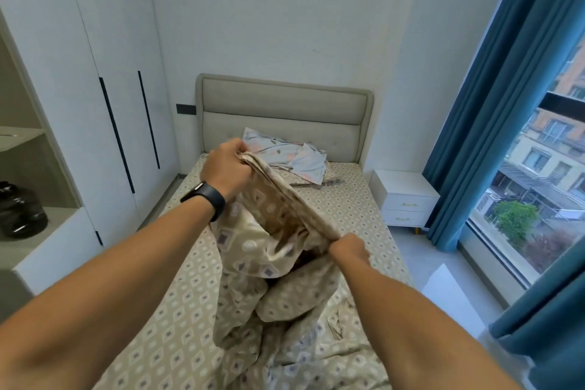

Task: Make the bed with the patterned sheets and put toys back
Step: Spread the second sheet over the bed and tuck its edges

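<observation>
A beige patterned duvet cover [278, 282] hangs bunched over the bed [348, 215], lifted by one gathered edge. My left hand [226, 168], with a black band on its wrist, grips the far end of that edge. My right hand [349, 248] grips the near end, lower and closer to me. The rest of the cover trails in folds down to the foot of the bed. The mattress wears a fitted sheet in the same diamond pattern. A pale blue floral pillowcase [285, 155] lies crumpled by the grey padded headboard [281, 104]. No toys are in view.
White wardrobe doors [104, 104] and open shelves with a dark jug [19, 209] stand along the left. A white two-drawer nightstand [405, 196] sits right of the headboard. Blue curtains [493, 104] hang beside a floor-length window on the right, with a strip of tiled floor between.
</observation>
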Demonstrator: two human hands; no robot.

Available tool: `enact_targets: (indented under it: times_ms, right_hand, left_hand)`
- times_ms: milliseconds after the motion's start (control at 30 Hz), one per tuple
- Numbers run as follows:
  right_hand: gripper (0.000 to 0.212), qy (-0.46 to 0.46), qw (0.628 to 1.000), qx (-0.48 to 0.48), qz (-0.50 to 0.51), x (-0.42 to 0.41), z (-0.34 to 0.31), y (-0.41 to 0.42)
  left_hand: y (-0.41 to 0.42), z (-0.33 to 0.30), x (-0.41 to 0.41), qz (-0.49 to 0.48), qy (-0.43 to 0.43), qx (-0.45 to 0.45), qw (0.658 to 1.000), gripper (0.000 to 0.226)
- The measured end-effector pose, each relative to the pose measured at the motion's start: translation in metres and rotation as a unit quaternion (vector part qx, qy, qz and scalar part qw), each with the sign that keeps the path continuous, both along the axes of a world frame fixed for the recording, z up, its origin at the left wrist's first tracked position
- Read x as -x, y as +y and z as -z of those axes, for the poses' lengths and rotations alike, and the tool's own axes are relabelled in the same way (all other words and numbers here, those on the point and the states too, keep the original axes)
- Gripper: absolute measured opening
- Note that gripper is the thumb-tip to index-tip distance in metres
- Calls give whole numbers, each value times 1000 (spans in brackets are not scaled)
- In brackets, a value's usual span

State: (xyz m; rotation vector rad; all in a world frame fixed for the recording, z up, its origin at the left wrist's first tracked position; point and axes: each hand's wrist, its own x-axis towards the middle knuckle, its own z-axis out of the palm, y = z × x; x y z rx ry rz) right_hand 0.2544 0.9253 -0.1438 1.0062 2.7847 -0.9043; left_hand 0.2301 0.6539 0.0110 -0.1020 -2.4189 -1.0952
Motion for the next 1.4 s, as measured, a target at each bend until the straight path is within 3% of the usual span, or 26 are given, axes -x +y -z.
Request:
enact_targets:
  times_ms: [67,133,267,333,400,467,500,533,567,600,633,667,700,767,833,900,967,1033,1100,1167,1267,1333,1367,1400]
  right_hand:
    - [34,18,999,-33,26,11,-11,16]
    - [24,92,995,-46,11,22,-34,22]
    - [10,273,961,-41,4,56,-117,30]
    - [18,416,908,-27,-28,66,-190,20]
    - [21,582,812,18,-34,70,-264,2]
    - [19,672,734,98,-14,70,-299,-9]
    - [17,677,730,89,-30,71,-301,-12]
    - [17,639,765,62,-58,72,-293,-9]
    - [20,553,827,29,-100,77,-274,-3]
    - [23,408,902,-14,-141,80,-247,6]
    - [24,263,947,-70,-172,80,-214,18]
    - [24,168,964,-111,-175,75,-188,30]
    - [22,132,969,-124,-168,69,-160,41]
    - [13,124,974,-102,-159,58,-126,51]
    - [16,107,979,-53,-164,48,-102,51]
    - [22,93,985,58,-130,37,-86,45]
    - [25,80,966,238,-63,21,-82,34]
    - [19,72,919,387,-30,9,-75,20]
    - [14,85,856,509,-19,-2,-67,1]
    - [11,104,808,579,-3,-7,-58,-18]
    - [37,93,770,631,3,-21,-40,-43]
    - [31,85,757,648,-2,-36,-26,-53]
    - [27,80,756,650,0,-45,-16,-58]
    - [25,79,757,648,-5,-50,-7,-61]
  left_hand:
    - [-11,-6,8,-44,11,-36,998,10]
    - [-17,-13,15,-76,12,-42,996,8]
    - [-23,-25,20,-78,11,27,997,9]
    - [-34,-39,28,-101,25,34,994,10]
    - [-42,-52,36,-103,42,7,994,18]
    - [-33,-55,35,-70,59,-40,995,25]
    - [-27,-51,33,-50,62,-59,995,29]
    - [-19,-45,29,-28,58,-71,995,33]
    - [-12,-36,25,-9,40,-70,997,32]
    - [-9,-26,24,4,12,-57,998,28]
    - [-8,-12,25,10,-27,-32,999,21]
    - [-11,2,28,19,-66,-4,998,17]
    - [-14,19,26,25,-102,12,994,19]
    - [-22,43,23,16,-145,7,989,35]
    - [-23,60,18,-11,-158,-8,987,47]
    - [-18,68,16,-30,-161,-33,986,36]
    - [-14,72,15,-68,-173,-85,979,27]
    - [-8,83,5,-98,-208,-95,968,75]
    - [5,103,-14,-106,-228,-58,966,102]
    - [23,126,-35,-89,-269,-32,958,112]
    - [46,160,-68,-28,-371,-84,924,106]
    - [54,177,-92,7,-468,-207,859,109]
    - [57,187,-108,21,-527,-309,792,110]
    - [58,190,-120,53,-570,-414,707,97]
